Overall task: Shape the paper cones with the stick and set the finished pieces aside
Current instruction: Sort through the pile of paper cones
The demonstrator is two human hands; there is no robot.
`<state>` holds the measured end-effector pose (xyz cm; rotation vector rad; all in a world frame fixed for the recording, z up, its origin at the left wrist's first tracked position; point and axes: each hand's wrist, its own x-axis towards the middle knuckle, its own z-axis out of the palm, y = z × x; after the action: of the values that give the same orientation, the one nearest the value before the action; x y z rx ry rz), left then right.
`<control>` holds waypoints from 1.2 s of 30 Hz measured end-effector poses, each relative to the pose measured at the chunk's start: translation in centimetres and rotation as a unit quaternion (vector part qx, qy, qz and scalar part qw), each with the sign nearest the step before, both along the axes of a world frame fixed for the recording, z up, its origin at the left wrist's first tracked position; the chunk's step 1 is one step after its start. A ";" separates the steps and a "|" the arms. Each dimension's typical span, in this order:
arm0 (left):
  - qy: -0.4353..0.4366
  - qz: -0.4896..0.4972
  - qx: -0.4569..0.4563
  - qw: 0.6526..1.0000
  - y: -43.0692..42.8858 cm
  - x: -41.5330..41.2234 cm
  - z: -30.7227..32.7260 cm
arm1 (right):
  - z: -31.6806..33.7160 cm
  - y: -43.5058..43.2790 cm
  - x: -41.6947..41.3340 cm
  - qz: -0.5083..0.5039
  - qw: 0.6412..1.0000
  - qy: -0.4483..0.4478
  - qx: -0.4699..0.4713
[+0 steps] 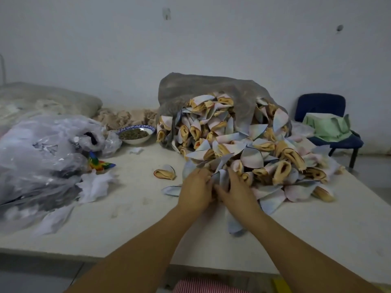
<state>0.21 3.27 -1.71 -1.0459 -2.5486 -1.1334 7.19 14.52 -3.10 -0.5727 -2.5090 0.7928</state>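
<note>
We are seeing the left hand and right hand pressed close together at the near foot of the cone pile, towards the middle of the tabletop. The left is curling its fingers round a pale cone held between the two hands. The right is lying part-curled over the same piece, but we cannot tell whether it is gripping it. We are finding no stick in view; it may be hidden between the palms. We are judging this as the pick-up step: one piece being drawn from the heap, shaping not yet begun. The pile is spilling from a grey sack at the far edge and spreading towards the right edge. One lone cone is lying apart, just left of the hands, possibly a finished piece. The next move is calling for freeing this cone without dragging its neighbours, then getting the stick into its open mouth.
</note>
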 end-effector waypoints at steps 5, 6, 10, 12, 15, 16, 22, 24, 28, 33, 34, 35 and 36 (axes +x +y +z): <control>-0.007 -0.002 0.123 0.992 1.1 -2.7 1.3 | 2.4 3.2 -1.5 -0.005 0.991 0.122 -0.061; -0.014 0.015 0.151 0.988 1.0 -3.5 1.6 | 3.2 4.0 -1.7 -0.020 0.988 0.145 -0.048; 0.023 0.065 0.187 0.980 1.0 -6.0 1.5 | 6.1 6.0 -2.1 -0.019 0.945 0.226 -0.234; 0.060 0.060 0.096 0.992 1.3 -6.3 0.5 | 7.2 5.9 -2.2 0.011 0.908 0.270 -0.319; 0.151 -0.030 0.006 0.988 1.8 -5.3 -1.0 | 7.7 5.4 -2.7 0.043 0.891 0.316 -0.324; 0.180 -0.054 0.004 0.982 1.9 -5.0 -1.2 | 7.6 5.1 -3.0 0.038 0.897 0.318 -0.306; 0.124 -0.055 0.144 0.980 1.9 -4.1 1.0 | 5.7 3.4 -5.0 0.025 0.939 0.258 -0.227; 0.033 -0.085 0.196 0.976 1.9 -4.2 2.2 | 5.2 3.1 -5.1 0.065 0.936 0.246 -0.241; -0.180 -0.102 0.301 0.931 1.5 -4.9 3.1 | 4.4 2.5 -4.5 0.120 0.946 0.219 -0.205; -0.211 -0.077 0.345 0.911 1.3 -6.0 2.1 | 4.1 2.0 -4.1 0.152 0.938 0.223 -0.217; -0.206 -0.070 0.338 0.916 1.3 -6.1 1.9 | 4.1 1.9 -4.0 0.149 0.935 0.225 -0.230; -0.201 -0.066 0.332 0.919 1.2 -6.0 1.8 | 4.3 1.9 -4.0 0.146 0.932 0.231 -0.240; -0.196 -0.070 0.332 0.920 1.1 -6.0 1.6 | 4.5 1.8 -3.9 0.139 0.929 0.236 -0.249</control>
<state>-5.77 4.39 -0.08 -0.8833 -2.0470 -2.2231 3.28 16.36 1.44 -0.1407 -1.9585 1.4996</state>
